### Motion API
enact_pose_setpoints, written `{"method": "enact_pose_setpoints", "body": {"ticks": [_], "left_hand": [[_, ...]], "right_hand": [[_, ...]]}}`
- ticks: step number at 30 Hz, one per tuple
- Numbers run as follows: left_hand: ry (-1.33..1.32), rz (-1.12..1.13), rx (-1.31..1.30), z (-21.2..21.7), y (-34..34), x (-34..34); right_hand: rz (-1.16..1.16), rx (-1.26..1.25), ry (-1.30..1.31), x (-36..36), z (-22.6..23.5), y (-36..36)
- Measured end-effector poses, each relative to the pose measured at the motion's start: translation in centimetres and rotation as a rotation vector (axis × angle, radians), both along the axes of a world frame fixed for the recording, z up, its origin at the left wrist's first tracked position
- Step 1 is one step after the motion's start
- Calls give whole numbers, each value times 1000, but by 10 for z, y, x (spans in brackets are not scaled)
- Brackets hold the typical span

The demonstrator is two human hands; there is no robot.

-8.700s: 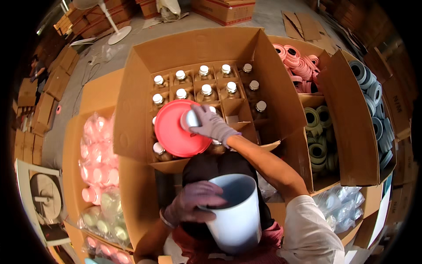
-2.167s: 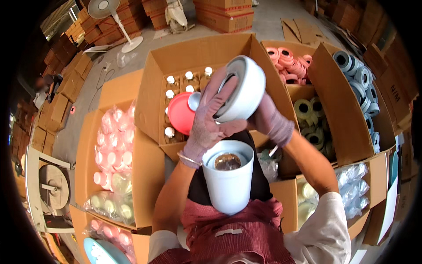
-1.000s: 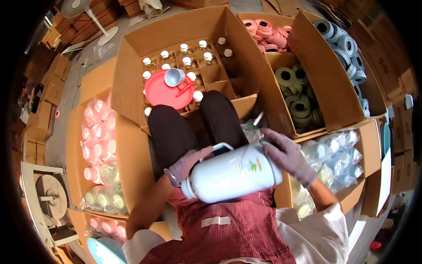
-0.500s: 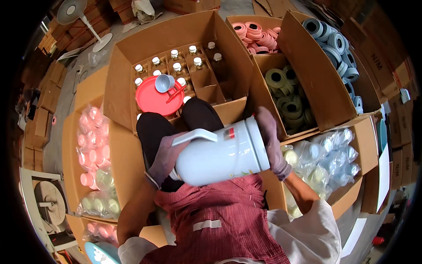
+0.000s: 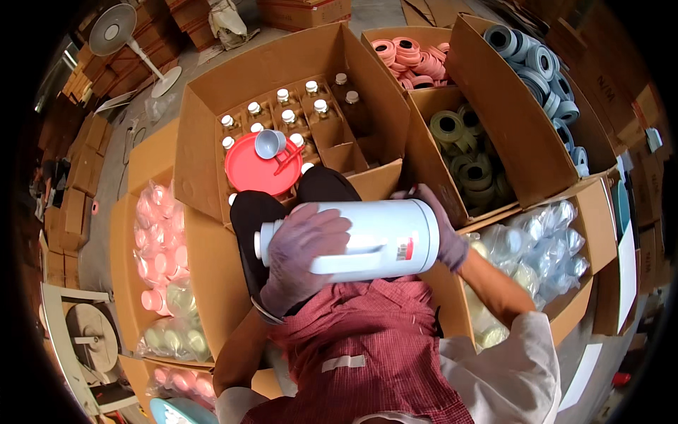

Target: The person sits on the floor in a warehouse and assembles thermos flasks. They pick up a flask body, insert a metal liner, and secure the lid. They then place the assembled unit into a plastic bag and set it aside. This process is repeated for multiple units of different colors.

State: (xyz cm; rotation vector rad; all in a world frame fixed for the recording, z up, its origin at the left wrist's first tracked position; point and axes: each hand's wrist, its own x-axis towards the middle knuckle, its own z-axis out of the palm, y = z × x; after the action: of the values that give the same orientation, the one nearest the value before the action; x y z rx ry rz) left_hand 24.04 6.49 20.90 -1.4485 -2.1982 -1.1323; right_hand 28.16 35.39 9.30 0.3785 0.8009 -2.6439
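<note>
A light blue thermos jug (image 5: 392,222) lies sideways across my lap, its narrow neck end to the left and wide base to the right. My left hand (image 5: 304,251), in a thin purple-grey glove, spreads over the neck end and wraps the jug next to its handle (image 5: 346,263). At the base end, my right hand (image 5: 446,233) is gloved too and grips the rim; its fingertips are partly hidden behind the jug. Beyond my knees, a red round tray (image 5: 247,171) holds a grey-blue cup (image 5: 270,144) and a red plastic piece (image 5: 288,160).
The tray rests on a divided carton (image 5: 244,74) of bottles with white caps (image 5: 288,116). To the right, cartons hold pink rings (image 5: 427,67), green rings (image 5: 474,173), blue rings (image 5: 542,67) and bagged blue cups (image 5: 544,237). Bagged pink cups (image 5: 162,265) fill a carton at left.
The jug has rolled so its handle faces nearer my body, and it lies more level. My left hand has moved from beneath the neck to over the jug's top.
</note>
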Motion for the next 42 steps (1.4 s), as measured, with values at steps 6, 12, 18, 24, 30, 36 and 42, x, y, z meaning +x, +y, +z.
{"method": "enact_pose_setpoints", "body": {"ticks": [6,12,18,24,30,36,42], "left_hand": [[-513,175,-314,-34,-32,-11],[-157,56,81,-9,-18,-9],[-637,220,243,-40,-30,4],[-680,138,-34,-32,-48,-10],[-98,215,122,-10,-22,-1],[-990,350,251,-34,-65,-4],[-858,650,490,-30,-97,-8]], "right_hand": [[-36,1334,1099,-6,53,-16],[147,25,-137,-19,13,-15],[57,849,649,-13,61,-25],[-147,1552,918,-16,78,-34],[-23,247,62,-21,54,-46],[112,986,680,-28,104,-62],[300,918,1050,-89,139,-96]]}}
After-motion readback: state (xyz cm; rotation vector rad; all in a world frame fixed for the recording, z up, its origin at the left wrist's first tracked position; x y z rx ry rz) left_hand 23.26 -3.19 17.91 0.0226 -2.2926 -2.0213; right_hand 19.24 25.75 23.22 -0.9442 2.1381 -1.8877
